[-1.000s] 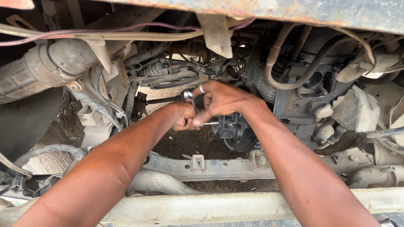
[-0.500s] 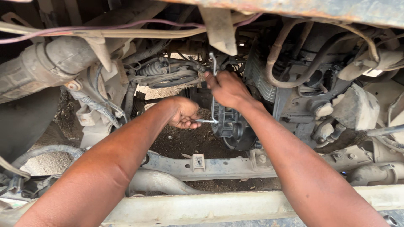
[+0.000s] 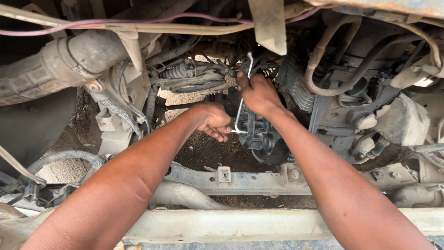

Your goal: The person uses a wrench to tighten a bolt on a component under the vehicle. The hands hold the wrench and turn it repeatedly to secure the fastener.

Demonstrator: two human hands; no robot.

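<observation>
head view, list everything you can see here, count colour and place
wrench: 1, silver, centre, upright between the two hands
black part: 1, black, ribbed, centre, right beside the wrench
pipe: 1, rusty grey, upper left
wire: 1, pink, along the top
hoses: several, dusty brown, upper right
crossmember: 1, grey, below the hands
beam: 1, pale, across the bottom
ground: brown dirt, under the parts
left hand: at the wrench's lower end
right hand: gripping the wrench's upper shaft
</observation>
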